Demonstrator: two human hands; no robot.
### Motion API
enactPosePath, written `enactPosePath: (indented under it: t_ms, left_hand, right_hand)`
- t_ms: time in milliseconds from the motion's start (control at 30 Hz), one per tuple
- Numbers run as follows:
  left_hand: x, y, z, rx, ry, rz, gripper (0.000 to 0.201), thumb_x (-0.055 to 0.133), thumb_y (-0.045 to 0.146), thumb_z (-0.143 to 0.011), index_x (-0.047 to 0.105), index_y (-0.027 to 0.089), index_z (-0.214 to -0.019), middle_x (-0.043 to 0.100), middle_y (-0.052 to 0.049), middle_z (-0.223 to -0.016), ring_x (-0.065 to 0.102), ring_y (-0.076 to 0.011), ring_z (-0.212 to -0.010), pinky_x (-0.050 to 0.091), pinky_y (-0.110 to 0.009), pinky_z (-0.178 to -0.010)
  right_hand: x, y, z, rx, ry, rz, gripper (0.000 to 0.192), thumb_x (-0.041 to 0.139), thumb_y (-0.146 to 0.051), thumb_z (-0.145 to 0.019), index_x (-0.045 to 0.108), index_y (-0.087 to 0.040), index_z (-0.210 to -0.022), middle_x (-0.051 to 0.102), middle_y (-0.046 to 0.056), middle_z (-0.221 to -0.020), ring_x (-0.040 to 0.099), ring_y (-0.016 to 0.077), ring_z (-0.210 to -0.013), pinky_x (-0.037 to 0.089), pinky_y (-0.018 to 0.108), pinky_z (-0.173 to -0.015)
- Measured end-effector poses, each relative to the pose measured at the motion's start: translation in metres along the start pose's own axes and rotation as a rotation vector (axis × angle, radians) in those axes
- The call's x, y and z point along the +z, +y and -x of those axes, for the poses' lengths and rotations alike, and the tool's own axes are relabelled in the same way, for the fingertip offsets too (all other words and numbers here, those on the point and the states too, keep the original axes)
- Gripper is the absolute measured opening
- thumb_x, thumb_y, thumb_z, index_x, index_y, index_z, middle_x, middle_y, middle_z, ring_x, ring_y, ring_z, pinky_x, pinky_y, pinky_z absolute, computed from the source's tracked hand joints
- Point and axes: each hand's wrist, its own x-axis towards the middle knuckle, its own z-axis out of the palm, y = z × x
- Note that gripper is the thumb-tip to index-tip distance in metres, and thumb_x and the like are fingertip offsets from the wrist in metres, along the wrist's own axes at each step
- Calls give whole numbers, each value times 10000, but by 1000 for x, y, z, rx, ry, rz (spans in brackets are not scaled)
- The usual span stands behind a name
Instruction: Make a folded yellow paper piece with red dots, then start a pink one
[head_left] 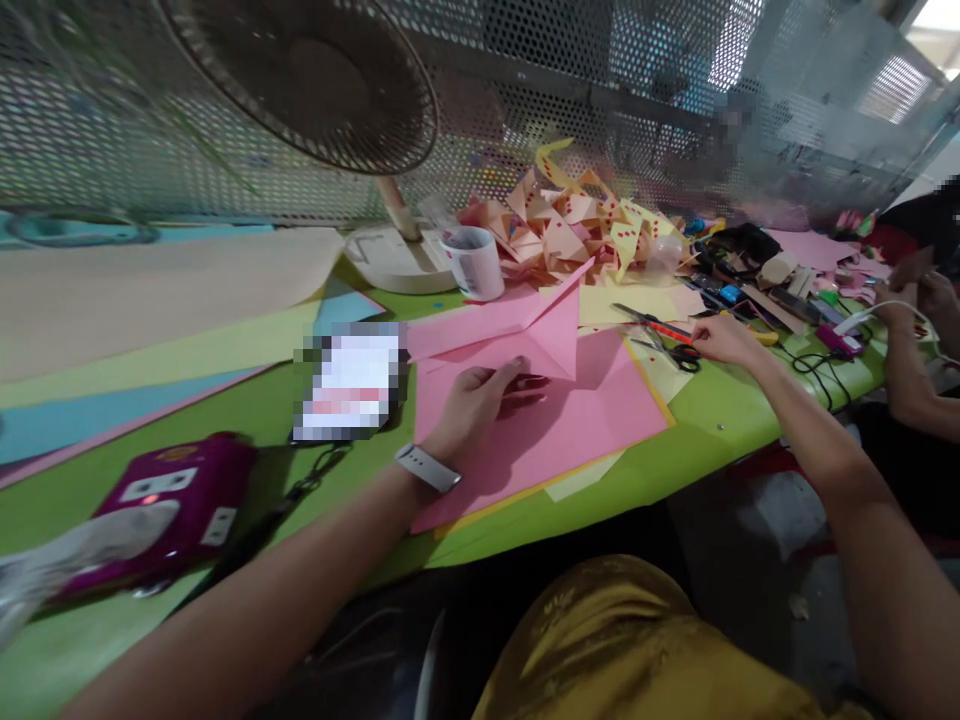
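My left hand (480, 400) pinches a folded sheet of pink paper (551, 330) between thumb and fingers, with one pointed flap standing up. Beneath it lies a flat stack of pink sheets (592, 410) with a yellow edge showing. At the right, the fingers of my right hand (726, 340) are closed on the end of a red-orange utility knife (666, 328), its blade pointing left. Black-handled scissors (684, 358) lie right beside the knife, partly overlapped by it.
A phone (351, 380) and a purple power strip (172, 500) lie on the left. Behind are a fan (322, 90), a white mug (474, 264) and piled folded paper pieces (562, 230). Large coloured sheets (150, 300) cover the left side. Another person's hands (911, 290) work at far right.
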Motion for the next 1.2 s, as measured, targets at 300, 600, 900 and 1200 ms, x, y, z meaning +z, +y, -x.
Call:
enactPosePath:
  t_ms: [300, 600, 900, 1200]
  left_hand:
    - [-3, -1, 0, -12, 1, -60, 314, 732, 452, -789, 732, 139, -812, 786, -155, -968, 763, -251, -831, 569, -270, -602]
    - [-5, -5, -4, -8, -6, -88, 398, 744, 525, -749, 725, 133, -814, 782, -168, -962, 765, -263, -846, 541, -254, -566]
    - [-3, -1, 0, -2, -2, -75, 372, 767, 506, -740, 730, 146, -825, 790, -149, -911, 762, -263, -826, 549, -270, -579]
    - [-2, -4, -2, 24, -15, -45, 347, 742, 493, -773, 730, 146, -781, 788, -152, -928, 764, -268, -816, 597, -291, -631]
  right_hand:
    - [-2, -3, 3, 21, 32, 28, 173, 581, -204, -835, 739, -182, -900, 756, 58, -930, 624, 169, -786, 326, 262, -619]
    - [-1, -11, 3, -67, 1, 91, 180, 597, -187, -837, 699, -183, -985, 727, 84, -1054, 625, 204, -911, 347, 263, -660]
    - [8, -21, 4, -109, -132, 222, 262, 663, -225, -763, 679, -158, -1016, 720, 133, -1054, 649, 249, -903, 377, 288, -652]
    - [-26, -24, 12, -69, -252, 422, 157, 720, -277, -727, 727, -167, -839, 736, 148, -892, 675, 275, -836, 407, 310, -647]
